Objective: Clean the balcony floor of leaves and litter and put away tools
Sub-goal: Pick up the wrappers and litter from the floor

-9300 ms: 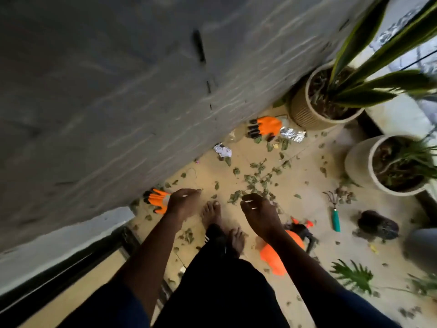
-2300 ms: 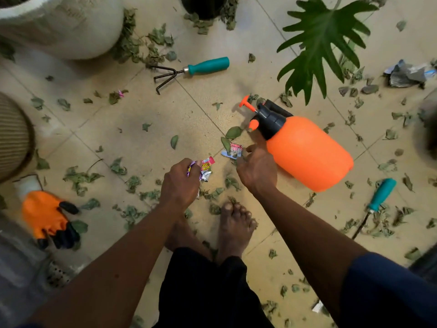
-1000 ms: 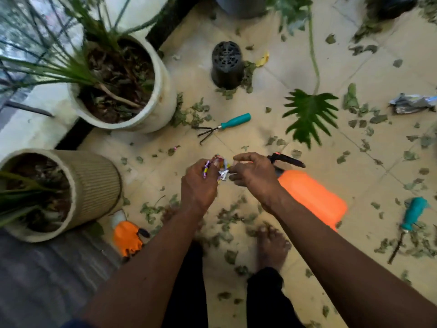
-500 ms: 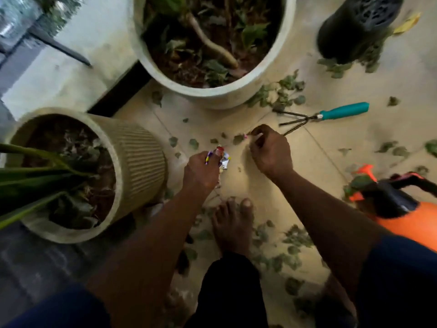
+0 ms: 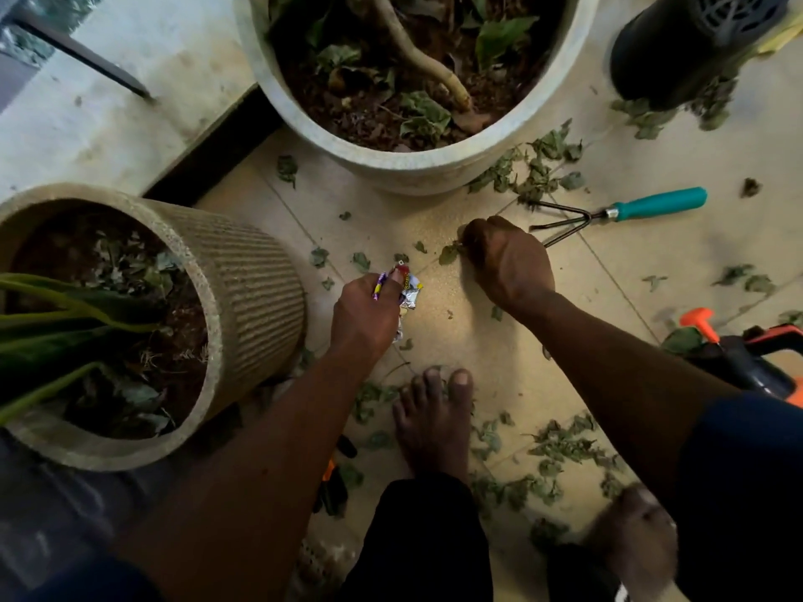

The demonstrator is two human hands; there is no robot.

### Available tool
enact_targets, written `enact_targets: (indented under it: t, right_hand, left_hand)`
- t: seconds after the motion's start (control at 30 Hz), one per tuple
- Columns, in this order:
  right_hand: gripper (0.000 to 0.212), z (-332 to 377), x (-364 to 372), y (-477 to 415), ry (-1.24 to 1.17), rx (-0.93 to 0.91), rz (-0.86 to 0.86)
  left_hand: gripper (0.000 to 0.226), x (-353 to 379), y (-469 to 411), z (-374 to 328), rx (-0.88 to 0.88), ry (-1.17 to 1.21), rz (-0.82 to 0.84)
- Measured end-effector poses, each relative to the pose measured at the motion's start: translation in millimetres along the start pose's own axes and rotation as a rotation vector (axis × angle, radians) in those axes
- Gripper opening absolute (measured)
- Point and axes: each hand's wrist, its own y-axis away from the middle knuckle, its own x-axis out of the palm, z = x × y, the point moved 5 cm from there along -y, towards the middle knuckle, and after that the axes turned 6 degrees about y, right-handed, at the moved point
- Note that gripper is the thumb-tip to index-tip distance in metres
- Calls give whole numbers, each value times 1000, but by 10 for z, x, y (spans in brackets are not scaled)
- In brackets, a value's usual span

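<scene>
Dry leaves [image 5: 560,445] lie scattered over the tiled floor [image 5: 652,262], thickest beside a bare foot [image 5: 434,423] near the lower centre and against the base of the large pale planter [image 5: 417,169] at the top. The left hand [image 5: 367,317] is closed around a bunch of crumpled candy wrappers [image 5: 409,289], whose purple, red and silver ends stick out above the thumb. This hand hangs just above the floor, close to the ribbed beige planter [image 5: 247,288] on the left. The right hand [image 5: 506,262] reaches down to the floor ahead of it, fingers curled under, their tips touching a single green leaf [image 5: 447,254]. The back of the hand hides whether that leaf is pinched, so its grip cannot be told. Just beyond this hand lies a three-pronged hand rake [image 5: 617,212] with a teal handle, its prongs pointing toward the knuckles. A black plastic pot [image 5: 678,50], perforated base toward the camera, rests at the upper right with more leaves around it. At the right edge an orange pressure sprayer [image 5: 738,358] with a black head and orange nozzle lies partly out of view. An orange-and-black glove [image 5: 331,471] shows in part beneath the left forearm. A second bare foot [image 5: 630,532], blurred, stands at the lower right. Both planters hold soil and fallen leaves.
</scene>
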Motion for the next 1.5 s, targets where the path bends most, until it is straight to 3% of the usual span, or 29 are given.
enact_targets:
  t: [0.1, 0.23, 0.33, 0.47, 0.6, 0.73, 0.8, 0.9, 0.97, 1.1, 1.17, 1.3, 1.4, 1.5]
  right_hand:
    - [14, -103, -75, 147, -262, 224, -62]
    - [5, -182, -365, 560, -872, 527, -151]
    - [2, -174, -657, 937, -1211, 614, -118]
    - [2, -291, -1062, 1454, -1444, 638, -88]
    - [8, -477, -1488, 2074, -1529, 657, -98]
    - [11, -781, -1875, 2702, -1518, 688, -126]
    - [10, -1020, -2077, 3011, -1522, 748, -174]
    - [25, -1368, -2346, 3438, -1542, 822, -272]
    - [34, -1532, -2503, 3726, -1589, 894, -328]
    - [9, -1715, -2604, 4185, -1706, 1114, -516]
    - [6, -1735, -2589, 4388, -1707, 1198, -586]
    - [33, -1615, -2623, 4839, -1503, 1345, -725]
    - [37, -1425, -2532, 5065, -1409, 1483, -813]
    - [25, -1247, -2362, 5217, -1514, 1485, -930]
  left_hand:
    - [36, 62, 159, -99, 8, 19, 24]
    - [31, 190, 452, -397, 57, 117, 90]
    - [32, 324, 713, -680, 54, 163, 150]
    - [32, 609, 1140, -1136, 108, 130, 275]
    - [42, 1042, 1713, -1576, 198, -10, 376]
    - [17, 1663, 2355, -1912, 211, -13, 521]
    - [20, 2003, 2671, -2077, 206, -10, 607]
    - [32, 2488, 3122, -2316, 268, -77, 744]
    - [27, 2801, 3419, -2431, 320, -91, 810]
    - [17, 3250, 3910, -2459, 523, -216, 880]
    - [15, 3353, 4105, -2425, 582, -255, 893]
    - [24, 3446, 4379, -2298, 539, -319, 899]
    - [30, 3511, 4491, -2143, 465, -461, 972]
    - [40, 3590, 4561, -1872, 317, -660, 1083]
